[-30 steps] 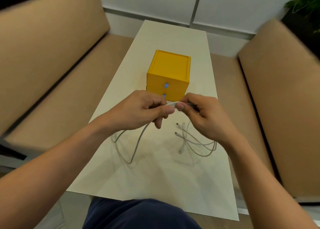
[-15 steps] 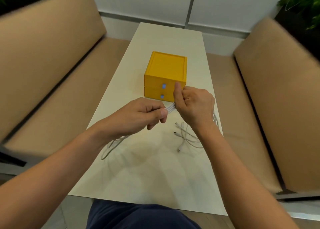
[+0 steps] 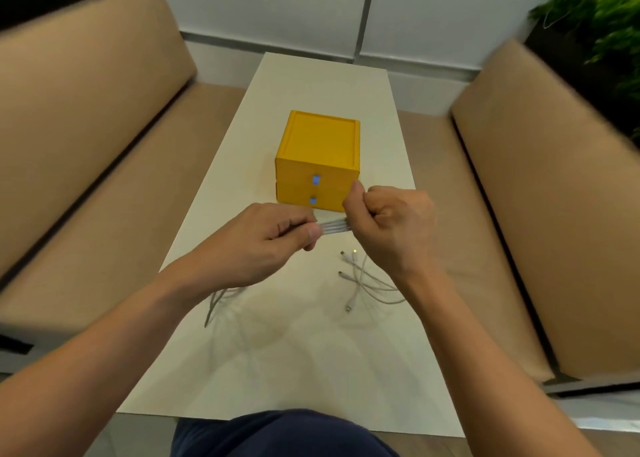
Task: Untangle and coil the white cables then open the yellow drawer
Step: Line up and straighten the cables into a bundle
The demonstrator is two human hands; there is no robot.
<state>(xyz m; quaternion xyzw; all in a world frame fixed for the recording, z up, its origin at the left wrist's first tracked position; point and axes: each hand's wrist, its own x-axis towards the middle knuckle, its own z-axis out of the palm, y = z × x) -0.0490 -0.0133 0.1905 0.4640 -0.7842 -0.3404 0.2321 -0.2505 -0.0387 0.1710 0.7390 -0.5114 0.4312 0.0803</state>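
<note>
Dark blue trouser lap (image 3: 284, 436) at bottom edge. Pale cream counter (image 3: 277, 370) ahead.

Loose white cable tail (image 3: 214, 300) lies on counter under left wrist. Tangled white cable with plugs (image 3: 360, 280) lies on counter beside right wrist.

Left hand (image 3: 263, 248): fingers curled, thumb and forefinger pinching bundle of white cable strands (image 3: 332, 227). Right hand (image 3: 391, 228): fist curled round bundle's other end.

Bundle taut between hands, above counter, just before yellow two-drawer plastic box (image 3: 318, 162); both drawers closed.

Tan sofas (image 3: 86, 145) either side.
</note>
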